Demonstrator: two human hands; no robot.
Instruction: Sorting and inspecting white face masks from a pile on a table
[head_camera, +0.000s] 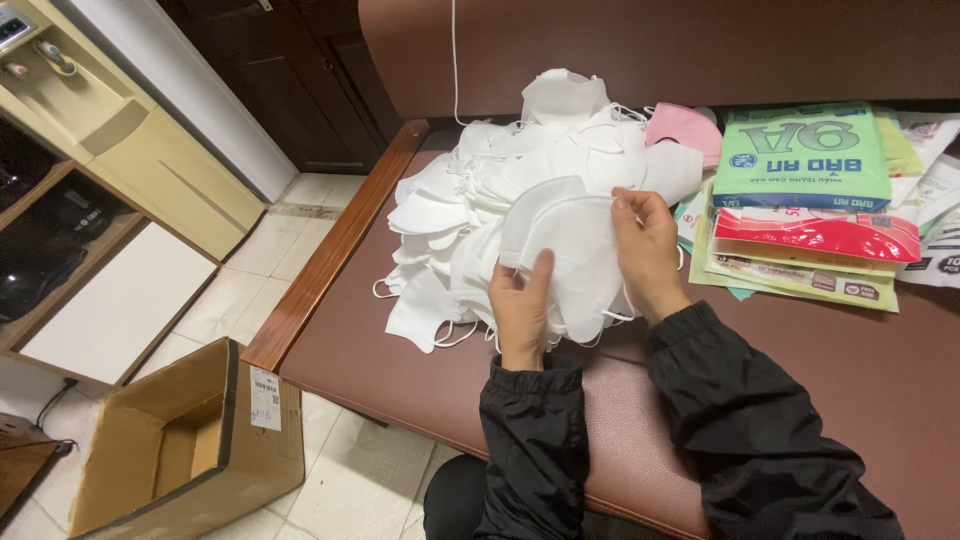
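A heap of white face masks (480, 190) lies on the brown padded bench (400, 370). My left hand (520, 310) and my right hand (648, 250) together grip a small stack of folded white masks (575, 250) just above the near side of the heap. The left hand holds the stack's lower edge, thumb up against it. The right hand pinches the upper right edge. Both arms wear black sleeves.
A pink mask (680, 128) lies behind the heap. Flat printed packets, green (805, 155) on top and red (815, 235) below, are stacked at the right. An open cardboard box (180, 440) stands on the tiled floor at the left. A cream cabinet (150, 170) is beyond it.
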